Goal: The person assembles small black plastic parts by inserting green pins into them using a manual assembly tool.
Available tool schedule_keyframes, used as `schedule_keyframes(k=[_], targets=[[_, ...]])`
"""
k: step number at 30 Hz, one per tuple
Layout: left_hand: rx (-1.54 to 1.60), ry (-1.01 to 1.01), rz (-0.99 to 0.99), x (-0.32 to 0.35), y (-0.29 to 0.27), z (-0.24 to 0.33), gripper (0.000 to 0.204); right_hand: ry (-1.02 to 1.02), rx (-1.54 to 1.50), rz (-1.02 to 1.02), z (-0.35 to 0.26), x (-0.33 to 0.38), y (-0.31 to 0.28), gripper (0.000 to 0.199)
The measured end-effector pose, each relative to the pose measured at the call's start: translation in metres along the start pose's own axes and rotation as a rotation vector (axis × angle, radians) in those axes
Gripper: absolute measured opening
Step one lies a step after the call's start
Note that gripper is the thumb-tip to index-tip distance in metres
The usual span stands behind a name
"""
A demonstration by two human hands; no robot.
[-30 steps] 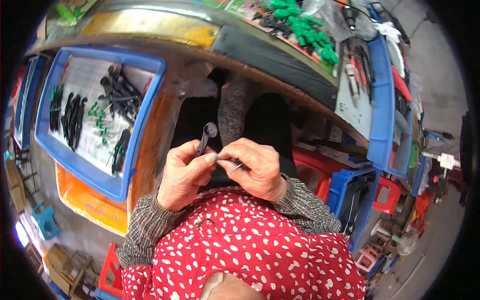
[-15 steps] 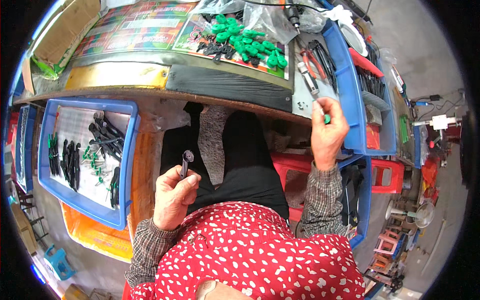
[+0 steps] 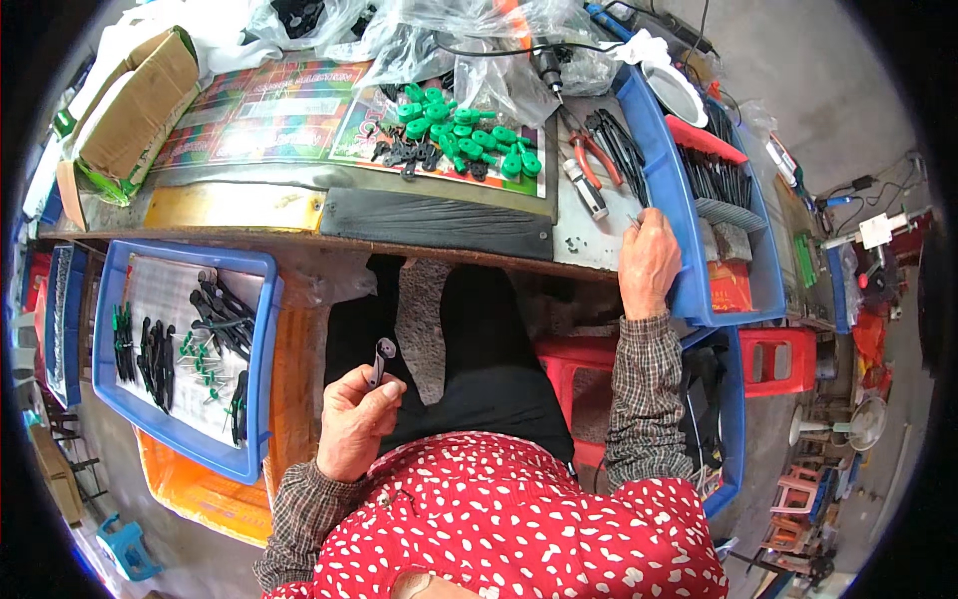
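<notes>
Small black lever-shaped part (image 3: 378,361) w/ a ring end sits upright in the left hand (image 3: 354,424), pinched between thumb and fingers over the lap, at about 7 o'clock in view. Right hand (image 3: 649,262) is up at 2 o'clock, fingers curled on the bench (image 3: 439,215) edge beside the blue bin (image 3: 689,210) (can't tell if it grips anything). Blue tray (image 3: 254,369) of black parts lies at 9 o'clock; green caps (image 3: 464,125) at 12.
</notes>
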State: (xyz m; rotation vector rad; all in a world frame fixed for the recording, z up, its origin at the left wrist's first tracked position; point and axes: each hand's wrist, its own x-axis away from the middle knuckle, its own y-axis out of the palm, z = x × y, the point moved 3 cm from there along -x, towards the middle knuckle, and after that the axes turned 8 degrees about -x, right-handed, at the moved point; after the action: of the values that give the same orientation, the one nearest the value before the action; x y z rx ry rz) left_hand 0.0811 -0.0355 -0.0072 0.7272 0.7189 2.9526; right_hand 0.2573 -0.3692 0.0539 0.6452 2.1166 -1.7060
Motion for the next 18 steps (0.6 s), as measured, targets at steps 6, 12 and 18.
schedule_keyframes(k=[6, 12, 18], targets=[[-0.005, -0.013, -0.011, -0.0034, 0.0053, 0.0029, 0.006, -0.022, 0.078, 0.013, -0.0012, -0.0057, -0.0031, 0.008], [0.009, -0.001, -0.005, -0.0047, 0.0036, 0.0028, 0.008, -0.051, 0.098, -0.015, -0.0012, -0.0087, -0.0022, 0.010], [-0.002, -0.018, -0.005, -0.0041, 0.0050, 0.0039, 0.007, -0.034, 0.117, -0.020, -0.0016, -0.0096, -0.0055, 0.010]])
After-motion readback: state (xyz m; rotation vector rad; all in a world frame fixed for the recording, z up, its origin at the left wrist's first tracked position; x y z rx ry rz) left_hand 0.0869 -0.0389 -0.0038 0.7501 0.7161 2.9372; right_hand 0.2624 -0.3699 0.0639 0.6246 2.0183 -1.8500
